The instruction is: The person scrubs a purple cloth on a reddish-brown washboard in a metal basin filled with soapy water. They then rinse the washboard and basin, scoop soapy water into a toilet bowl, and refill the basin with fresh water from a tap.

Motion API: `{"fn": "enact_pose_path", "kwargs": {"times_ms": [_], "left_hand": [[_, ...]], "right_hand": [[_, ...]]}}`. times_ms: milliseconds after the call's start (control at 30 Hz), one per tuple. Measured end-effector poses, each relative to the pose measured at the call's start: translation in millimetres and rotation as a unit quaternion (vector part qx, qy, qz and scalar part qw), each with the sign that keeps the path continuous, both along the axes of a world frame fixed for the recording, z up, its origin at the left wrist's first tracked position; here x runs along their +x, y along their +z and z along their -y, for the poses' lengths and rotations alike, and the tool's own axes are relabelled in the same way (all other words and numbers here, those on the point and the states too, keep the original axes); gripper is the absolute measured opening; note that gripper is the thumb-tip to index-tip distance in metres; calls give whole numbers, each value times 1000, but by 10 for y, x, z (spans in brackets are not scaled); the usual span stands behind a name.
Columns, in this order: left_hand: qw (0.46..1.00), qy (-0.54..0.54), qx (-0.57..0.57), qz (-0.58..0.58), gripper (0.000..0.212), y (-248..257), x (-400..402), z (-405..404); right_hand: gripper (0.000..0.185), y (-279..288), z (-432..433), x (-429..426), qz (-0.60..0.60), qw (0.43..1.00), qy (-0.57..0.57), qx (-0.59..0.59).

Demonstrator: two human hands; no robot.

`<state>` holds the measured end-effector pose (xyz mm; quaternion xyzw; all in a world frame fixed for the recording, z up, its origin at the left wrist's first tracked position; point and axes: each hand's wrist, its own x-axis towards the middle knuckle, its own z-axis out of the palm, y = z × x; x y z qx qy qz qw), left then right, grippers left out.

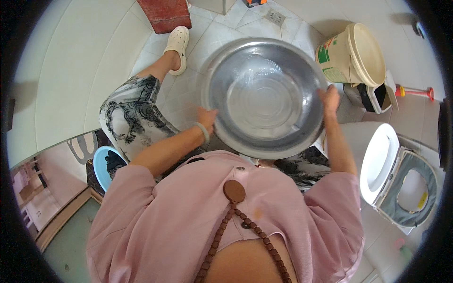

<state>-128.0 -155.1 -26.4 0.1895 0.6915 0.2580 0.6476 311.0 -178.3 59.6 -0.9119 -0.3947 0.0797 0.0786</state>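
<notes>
A large round metal basin (pixel 265 150) is held in front of me, its inside wet and shiny with what looks like a little clear water at the bottom. My left hand (pixel 207 119), slightly blurred and with a pale bangle at the wrist, grips the rim on the near left. On the opposite side my right hand (pixel 330 100) has hold of the right rim, the thumb resting on top. Both hands' fingers are partly hidden beneath the basin's edge.
A lidded cream plastic bucket (pixel 332 56) stands at the far right by a waste bin (pixel 357 95). The toilet (pixel 378 159) is to my right with its lid raised. A light blue basin (pixel 102 166) holding dark cloth sits left. A red wooden piece (pixel 166 16) stands ahead on the tiled floor.
</notes>
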Motion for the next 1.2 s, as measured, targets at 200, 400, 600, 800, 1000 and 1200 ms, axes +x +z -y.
{"fn": "enact_pose_path", "kwargs": {"times_ms": [200,400,600,800,1000,1200], "left_hand": [[987,-79,-74,117,37,-122,561,200],[988,-97,-21,119,41,-117,758,-176],[988,-136,76,17,35,181,259,-619],[979,-199,46,13,27,-127,459,-280],[964,-239,-11,116,21,-356,723,-651],[964,-252,-71,52,18,-300,464,-824]], "right_hand": [[39,977,20,303,138,985,66,75],[41,1524,-261,255,174,977,64,105],[44,812,-55,311,106,991,57,63],[46,946,449,510,77,995,57,-7],[44,1124,460,863,96,990,81,-58],[47,1191,-42,490,56,991,86,-83]]}}
